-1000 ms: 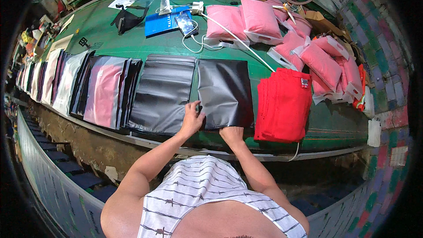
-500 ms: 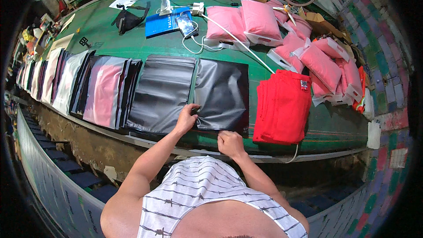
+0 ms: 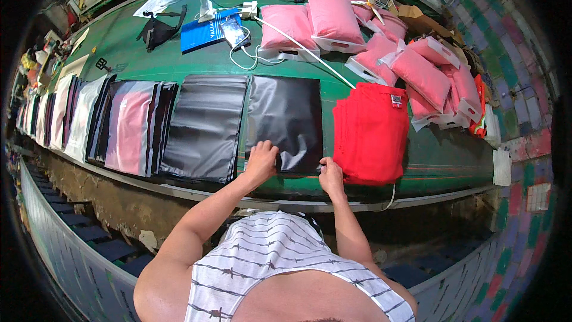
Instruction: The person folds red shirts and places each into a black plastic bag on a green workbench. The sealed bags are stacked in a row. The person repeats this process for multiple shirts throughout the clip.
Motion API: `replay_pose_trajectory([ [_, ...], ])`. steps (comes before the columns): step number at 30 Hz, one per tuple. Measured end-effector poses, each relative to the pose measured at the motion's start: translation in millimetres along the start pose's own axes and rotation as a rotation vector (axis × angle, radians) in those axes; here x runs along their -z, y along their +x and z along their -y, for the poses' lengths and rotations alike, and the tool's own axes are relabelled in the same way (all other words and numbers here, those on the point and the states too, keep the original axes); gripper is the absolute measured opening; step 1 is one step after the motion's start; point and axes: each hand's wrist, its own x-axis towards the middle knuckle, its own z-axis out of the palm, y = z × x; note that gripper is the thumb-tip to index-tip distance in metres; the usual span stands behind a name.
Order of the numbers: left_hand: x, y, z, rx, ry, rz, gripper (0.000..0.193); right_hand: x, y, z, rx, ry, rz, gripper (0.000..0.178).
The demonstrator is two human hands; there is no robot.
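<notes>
The black bag (image 3: pixel 286 113) lies flat on the green surface (image 3: pixel 441 158), between a pile of black bags (image 3: pixel 205 125) and folded red cloth (image 3: pixel 372 134), within easy reach of both hands. The left hand (image 3: pixel 262 158), fingers loosely bent and slightly parted, rests on its near left corner without gripping, probably so that it cannot slide. The right hand (image 3: pixel 330 173) has thumb and fingers closed at the near right corner, seemingly pinching it to keep the edge straight.
</notes>
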Motion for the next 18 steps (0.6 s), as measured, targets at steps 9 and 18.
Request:
replay_pose_trajectory([
  [9, -39.9, 25.5, -66.7, -0.524, -0.106, -0.119, 0.03, 4.9, 13.9, -11.1, -0.245, 0.578, 0.209, 0.013],
  [18, -47.1, 23.2, -55.4, -0.595, 0.005, -0.104, 0.015, 2.0, 13.1, -15.8, -0.194, 0.555, 0.153, 0.016],
])
